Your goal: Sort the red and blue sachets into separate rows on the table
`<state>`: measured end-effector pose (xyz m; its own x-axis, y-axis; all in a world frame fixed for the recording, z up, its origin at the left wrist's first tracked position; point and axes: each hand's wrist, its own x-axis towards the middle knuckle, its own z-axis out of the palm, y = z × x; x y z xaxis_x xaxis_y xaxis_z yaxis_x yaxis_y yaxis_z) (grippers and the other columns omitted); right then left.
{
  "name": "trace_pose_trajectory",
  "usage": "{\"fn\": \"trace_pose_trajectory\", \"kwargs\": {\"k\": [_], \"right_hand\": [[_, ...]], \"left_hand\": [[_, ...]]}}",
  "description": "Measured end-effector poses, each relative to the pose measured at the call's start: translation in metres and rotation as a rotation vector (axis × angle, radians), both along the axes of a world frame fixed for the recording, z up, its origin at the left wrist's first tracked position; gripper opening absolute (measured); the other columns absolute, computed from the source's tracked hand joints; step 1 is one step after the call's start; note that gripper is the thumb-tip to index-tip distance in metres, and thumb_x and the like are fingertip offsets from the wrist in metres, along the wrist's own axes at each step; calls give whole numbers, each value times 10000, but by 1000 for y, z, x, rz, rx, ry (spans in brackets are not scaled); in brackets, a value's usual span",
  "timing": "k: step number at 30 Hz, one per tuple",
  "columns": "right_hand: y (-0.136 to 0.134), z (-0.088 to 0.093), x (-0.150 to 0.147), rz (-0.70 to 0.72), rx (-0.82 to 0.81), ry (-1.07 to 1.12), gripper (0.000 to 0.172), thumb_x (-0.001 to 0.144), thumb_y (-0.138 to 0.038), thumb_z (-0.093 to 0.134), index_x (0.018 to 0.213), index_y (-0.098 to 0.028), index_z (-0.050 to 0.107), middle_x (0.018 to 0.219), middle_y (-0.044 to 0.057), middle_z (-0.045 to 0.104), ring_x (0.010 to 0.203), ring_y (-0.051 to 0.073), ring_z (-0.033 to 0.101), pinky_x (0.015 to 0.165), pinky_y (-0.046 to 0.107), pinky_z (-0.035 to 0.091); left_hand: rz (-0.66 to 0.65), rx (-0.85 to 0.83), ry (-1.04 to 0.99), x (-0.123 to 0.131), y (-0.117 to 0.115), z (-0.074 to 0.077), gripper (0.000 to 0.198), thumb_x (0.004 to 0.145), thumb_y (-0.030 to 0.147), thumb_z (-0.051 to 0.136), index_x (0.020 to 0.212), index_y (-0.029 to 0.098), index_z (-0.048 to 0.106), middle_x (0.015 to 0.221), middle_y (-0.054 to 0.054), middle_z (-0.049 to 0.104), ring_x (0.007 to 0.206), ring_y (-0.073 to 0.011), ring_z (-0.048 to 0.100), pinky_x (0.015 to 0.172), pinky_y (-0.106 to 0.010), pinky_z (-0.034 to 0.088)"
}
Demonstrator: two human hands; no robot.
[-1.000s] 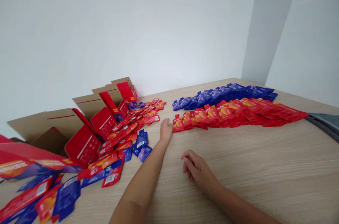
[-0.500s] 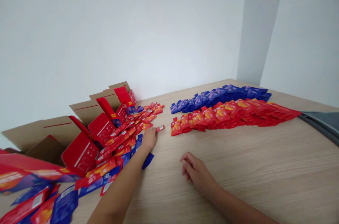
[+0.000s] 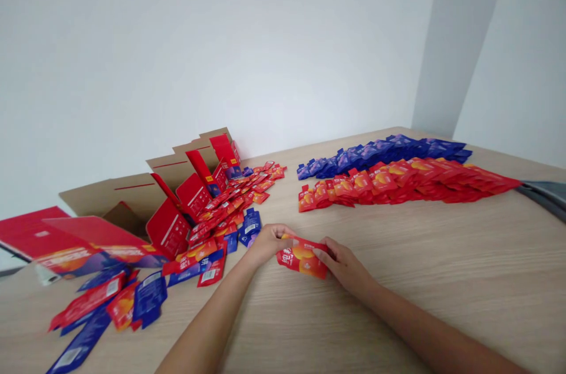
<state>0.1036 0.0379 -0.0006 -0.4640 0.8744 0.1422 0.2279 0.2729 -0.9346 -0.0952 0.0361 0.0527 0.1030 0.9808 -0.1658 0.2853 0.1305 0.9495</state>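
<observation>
A red sachet with orange fruit printed on it is stretched between my two hands, above the middle of the table. My left hand pinches its left end, thumb on top. At the opposite end, my right hand grips the right edge between thumb and fingers. Just left of my left hand lie several blue sachets. A loose heap of mixed red sachets spreads beyond them towards the boxes.
Open red cardboard boxes stand in a row at the left. More sachets lie scattered at the front left. Overlapping rows of blue sachets and red sachets run along the right. A dark grey item sits at the right edge.
My left hand has come back from the heap towards the table's middle with a red sachet. My right hand has closed on its other end. The view has shifted a little left.
</observation>
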Motion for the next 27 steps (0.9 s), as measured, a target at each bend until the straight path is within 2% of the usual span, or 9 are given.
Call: {"fn": "trace_pose_trajectory", "kwargs": {"k": [3, 5, 8, 11, 14, 16, 20, 23, 27], "right_hand": [[3, -2, 0, 43, -84, 99, 315, 812, -477, 464, 679, -193, 437, 540, -48, 433, 487, 94, 390, 448, 206, 284], [8, -5, 0, -21, -147, 193, 337, 788, -514, 475, 681, -202, 405, 530, -60, 418, 452, 86, 370, 417, 201, 266], [14, -9, 1, -188, -202, 294, 344, 785, -541, 455, 711, -214, 377, 502, -74, 402, 411, 85, 361, 390, 201, 264], [15, -11, -1, -220, -197, 303, 323, 805, -529, 421, 754, -213, 382, 503, -68, 432, 409, 89, 387, 387, 199, 284], [12, -10, -4, -112, -212, 292, 269, 809, -473, 403, 835, -206, 400, 526, -61, 462, 408, 89, 388, 369, 190, 279], [12, -9, -5, -116, -229, 344, 250, 797, -408, 401, 933, -199, 407, 567, -58, 480, 412, 85, 383, 360, 183, 269], [16, -9, -5, -261, -307, 424, 280, 777, -319, 383, 1027, -192, 394, 544, -77, 442, 394, 81, 355, 359, 181, 232], [18, -12, -6, -185, -268, 408, 206, 775, -296, 380, 943, -190, 436, 502, -80, 420, 399, 81, 354, 380, 184, 244], [20, -18, -9, -80, -225, 390, 157, 765, -253, 370, 874, -188, 462, 475, -80, 423, 394, 76, 339, 397, 183, 260]], "left_hand": [[179, -32, -337, -1, 7, -14, 274, 576, 243, 756, 796, 119, 650, 588, 0, 646, 485, -82, 558, 501, -172, 423], [282, -42, -573, 8, 5, -25, 306, 621, 283, 741, 860, 122, 637, 652, -22, 671, 550, -97, 602, 550, -183, 467], [184, -128, -736, 33, -4, -39, 341, 688, 379, 689, 862, 94, 620, 775, -100, 694, 687, -152, 656, 640, -233, 515], [10, -184, -621, 57, -12, -46, 375, 668, 427, 692, 793, 88, 594, 702, -91, 674, 582, -149, 643, 511, -217, 498], [16, -68, -493, 66, -8, -46, 379, 639, 462, 688, 733, 132, 526, 589, -4, 617, 394, -79, 531, 337, -157, 365], [64, 14, -398, 65, 2, -39, 383, 641, 487, 657, 738, 160, 482, 512, 41, 572, 306, -54, 431, 284, -150, 272], [105, 69, -146, 70, 41, -12, 291, 734, 465, 514, 683, 193, 426, 375, 92, 459, 234, -45, 289, 279, -166, 184], [32, 9, 2, 91, 80, 5, 294, 810, 336, 408, 558, 184, 411, 349, 67, 437, 241, -38, 270, 303, -174, 172], [-16, -38, 119, 125, 131, 10, 422, 820, 217, 386, 400, 169, 392, 260, 46, 348, 227, -41, 250, 316, -184, 156]]}}
